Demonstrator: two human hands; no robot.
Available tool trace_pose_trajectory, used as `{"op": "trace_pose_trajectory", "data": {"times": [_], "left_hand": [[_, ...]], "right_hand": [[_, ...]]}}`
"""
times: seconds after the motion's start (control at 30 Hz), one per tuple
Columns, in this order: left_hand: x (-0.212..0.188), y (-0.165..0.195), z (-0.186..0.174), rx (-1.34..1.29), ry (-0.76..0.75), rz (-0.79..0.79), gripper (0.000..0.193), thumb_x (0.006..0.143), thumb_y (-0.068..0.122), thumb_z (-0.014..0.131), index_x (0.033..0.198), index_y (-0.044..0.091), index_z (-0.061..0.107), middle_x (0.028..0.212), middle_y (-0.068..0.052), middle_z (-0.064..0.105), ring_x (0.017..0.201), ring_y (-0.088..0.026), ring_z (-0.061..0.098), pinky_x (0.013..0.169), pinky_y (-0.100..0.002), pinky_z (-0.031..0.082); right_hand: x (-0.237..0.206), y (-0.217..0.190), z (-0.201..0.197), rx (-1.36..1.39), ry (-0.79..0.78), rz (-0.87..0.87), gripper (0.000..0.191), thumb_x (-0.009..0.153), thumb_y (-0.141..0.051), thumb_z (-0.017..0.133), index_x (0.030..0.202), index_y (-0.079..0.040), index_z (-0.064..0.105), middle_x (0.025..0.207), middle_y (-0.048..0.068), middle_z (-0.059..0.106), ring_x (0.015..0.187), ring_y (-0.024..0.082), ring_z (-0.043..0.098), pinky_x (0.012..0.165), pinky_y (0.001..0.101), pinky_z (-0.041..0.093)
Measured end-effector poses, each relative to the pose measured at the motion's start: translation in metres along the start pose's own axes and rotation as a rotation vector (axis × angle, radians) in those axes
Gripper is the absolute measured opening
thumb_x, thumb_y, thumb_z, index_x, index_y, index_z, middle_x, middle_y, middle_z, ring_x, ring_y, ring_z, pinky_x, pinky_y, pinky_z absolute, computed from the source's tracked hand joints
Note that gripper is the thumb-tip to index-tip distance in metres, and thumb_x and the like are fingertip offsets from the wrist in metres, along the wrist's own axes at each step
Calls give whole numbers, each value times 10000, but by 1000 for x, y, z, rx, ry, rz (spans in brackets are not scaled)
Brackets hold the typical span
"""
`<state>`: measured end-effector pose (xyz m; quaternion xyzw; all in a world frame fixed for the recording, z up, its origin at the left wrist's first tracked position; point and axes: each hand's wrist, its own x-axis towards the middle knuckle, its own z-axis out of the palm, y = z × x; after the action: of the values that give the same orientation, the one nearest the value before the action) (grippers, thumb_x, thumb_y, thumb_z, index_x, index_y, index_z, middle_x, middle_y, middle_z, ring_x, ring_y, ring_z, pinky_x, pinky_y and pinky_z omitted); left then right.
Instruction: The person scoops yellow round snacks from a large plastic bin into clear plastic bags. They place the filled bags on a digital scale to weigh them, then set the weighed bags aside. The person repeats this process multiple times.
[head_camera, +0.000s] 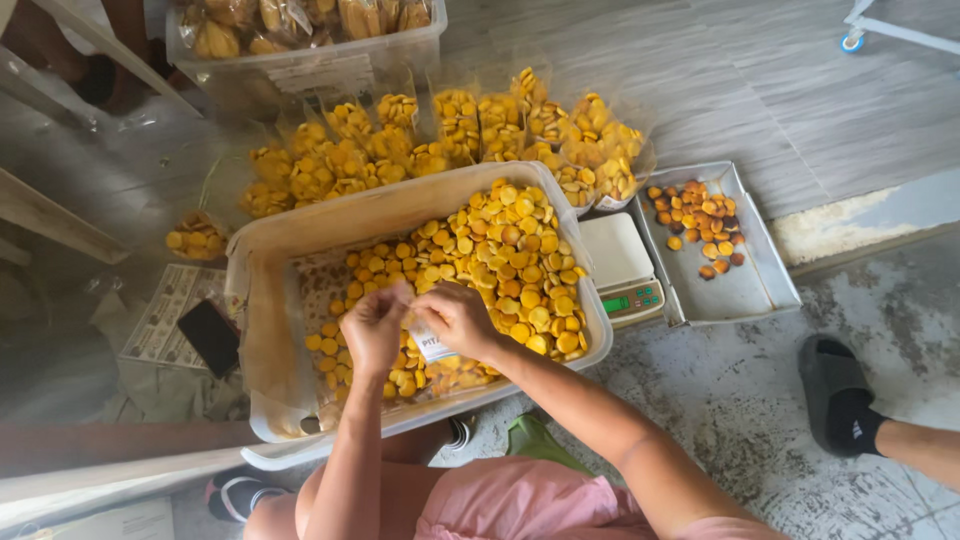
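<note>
Both grips are pinched onto 1 small clear bag (432, 345) with a white label. The left hand (372, 325) clenches its top edge with thumb and fingers bunched, and the right hand (458, 318) clasps the label side just beside it. The bag hangs over the near part of a large pale tub (262, 300) of round yellow-orange biscuits (515, 260), and its lower part looks already filled with them.

To my eye the work in hand is closing or straightening the bag's mouth. It would go best with the bag kept over the tub so any dropped biscuit falls back in, and with both pinches close to the opening so the thin film does not slip or crease.

Everything lies on the floor. At far left are printed sheets (165, 310) with a dark phone (210, 337) on them, and 1 filled bag (197, 237) alone. Beyond the tub stands a row of filled bags (440, 135), and farther off a clear bin (300, 70) holds more goods. Right of the tub sits a small white scale (620, 265) with a lit green display, then a metal tray (745, 290) with a few darker biscuits. The floor is grey plank at the far side and rough speckled concrete nearer. Another person's foot in a dark sandal (835, 385) rests at right.
</note>
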<state>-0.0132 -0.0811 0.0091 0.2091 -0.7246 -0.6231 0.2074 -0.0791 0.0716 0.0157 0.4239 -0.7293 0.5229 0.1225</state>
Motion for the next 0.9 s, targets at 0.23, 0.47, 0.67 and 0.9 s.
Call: {"op": "trace_pose_trajectory", "data": {"times": [0.23, 0.47, 0.67, 0.9], "left_hand": [[-11, 7, -1, -27, 63, 86, 194, 915, 46, 752, 1098, -8, 716, 919, -54, 777, 800, -77, 692, 725, -232, 581], [-32, 40, -8, 97, 75, 256, 480, 906, 14, 740, 1318, 20, 493, 964, -109, 780, 797, -137, 750, 721, -271, 585], [-34, 52, -5, 26, 65, 244, 408, 910, 13, 721, 1282, 29, 555, 975, -113, 790, 843, -161, 782, 750, -272, 601], [-44, 63, -1, 467, 136, 677, 186, 856, 10, 744, 1018, 101, 735, 879, -78, 753, 701, -268, 712, 628, -367, 565]], "right_hand": [[5, -3, 5, 52, 62, 66, 63, 900, -7, 736, 947, -47, 727, 867, 70, 740, 774, 201, 720, 701, 318, 560], [6, 5, 5, 220, 97, 249, 128, 905, -29, 765, 1011, -47, 696, 903, 71, 745, 834, 158, 714, 748, 271, 562], [9, -13, -6, -69, 287, 132, 233, 894, -102, 751, 1094, -67, 637, 1095, 123, 681, 1025, 200, 641, 861, 315, 522], [-8, -23, 3, 709, 194, 545, 178, 1040, -115, 657, 1196, -30, 668, 1111, 89, 690, 1018, 159, 665, 891, 307, 593]]}}
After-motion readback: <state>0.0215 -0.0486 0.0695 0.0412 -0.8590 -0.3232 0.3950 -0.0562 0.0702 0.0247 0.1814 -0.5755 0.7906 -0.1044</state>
